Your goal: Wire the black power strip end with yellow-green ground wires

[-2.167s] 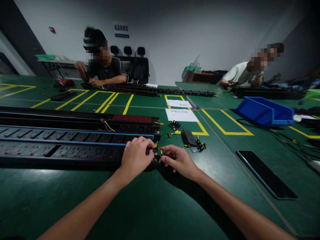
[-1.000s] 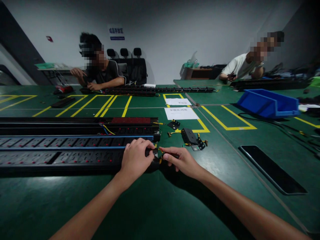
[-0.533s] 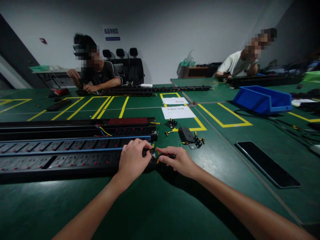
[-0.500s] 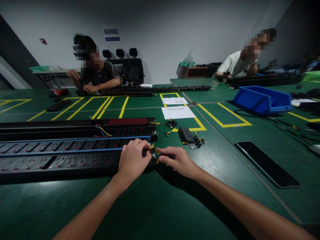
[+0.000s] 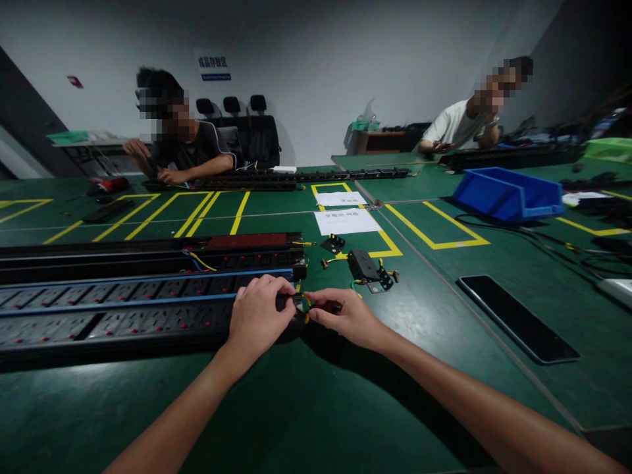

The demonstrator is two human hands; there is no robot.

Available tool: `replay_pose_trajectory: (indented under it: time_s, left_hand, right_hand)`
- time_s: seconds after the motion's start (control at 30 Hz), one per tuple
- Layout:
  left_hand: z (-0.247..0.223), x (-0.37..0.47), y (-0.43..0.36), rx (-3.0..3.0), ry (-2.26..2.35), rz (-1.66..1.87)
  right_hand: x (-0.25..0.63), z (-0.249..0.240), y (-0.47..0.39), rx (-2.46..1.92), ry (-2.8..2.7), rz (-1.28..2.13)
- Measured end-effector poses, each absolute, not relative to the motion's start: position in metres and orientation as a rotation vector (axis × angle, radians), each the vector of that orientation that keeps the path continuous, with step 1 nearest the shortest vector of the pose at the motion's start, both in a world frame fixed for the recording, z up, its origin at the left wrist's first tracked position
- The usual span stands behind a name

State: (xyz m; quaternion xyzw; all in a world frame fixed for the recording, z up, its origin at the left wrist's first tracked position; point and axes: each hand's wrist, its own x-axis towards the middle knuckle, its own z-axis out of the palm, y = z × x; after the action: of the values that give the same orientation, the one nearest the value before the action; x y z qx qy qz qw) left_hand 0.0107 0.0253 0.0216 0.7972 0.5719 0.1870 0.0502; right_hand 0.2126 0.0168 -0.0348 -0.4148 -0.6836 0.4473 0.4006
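Long black socket strips with red dots (image 5: pixel 162 320) lie side by side at the left of the green table. Over the right end of the nearest strips, my left hand (image 5: pixel 259 313) is closed, thumb and fingers gripping a small dark part there. Facing it from the right, my right hand (image 5: pixel 348 317) is pinched around something small beside yellow-green wire at the strip's end; what exactly it holds is too small to tell. A black bracket piece (image 5: pixel 364 267) with brass-coloured ends lies just beyond my right hand, and a smaller black bracket (image 5: pixel 333 243) sits behind it.
A black phone (image 5: pixel 516 319) lies at the right, with a blue bin (image 5: pixel 508 196) and dark cables behind it. Paper sheets (image 5: pixel 348 222) rest mid-table. Two people sit across the table, one at the left and one at the right, near more black strips.
The whole view has shifted slightly, so things stand a little further left. Both hands remain at the strip's end, and the right fingertips have moved slightly.
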Motion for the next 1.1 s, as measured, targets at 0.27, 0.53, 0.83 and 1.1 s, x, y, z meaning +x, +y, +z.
replay_pose_trajectory:
  time_s: [0.27, 0.53, 0.83, 1.1]
  left_hand:
    - [0.021, 0.011, 0.025, 2.402, 1.742, 0.596]
    - [0.019, 0.011, 0.025, 2.4, 1.735, 0.606]
    - [0.019, 0.011, 0.023, 2.405, 1.742, 0.602]
    - [0.02, 0.012, 0.023, 2.399, 1.743, 0.61]
  right_hand:
    - [0.21, -0.034, 0.018, -1.116, -1.709, 1.107]
    - [0.21, -0.024, 0.012, -1.125, -1.813, 1.198]
    - [0.206, -0.027, 0.012, -1.14, -1.835, 1.119]
    - [0.206, -0.023, 0.01, -1.166, -1.874, 1.092]
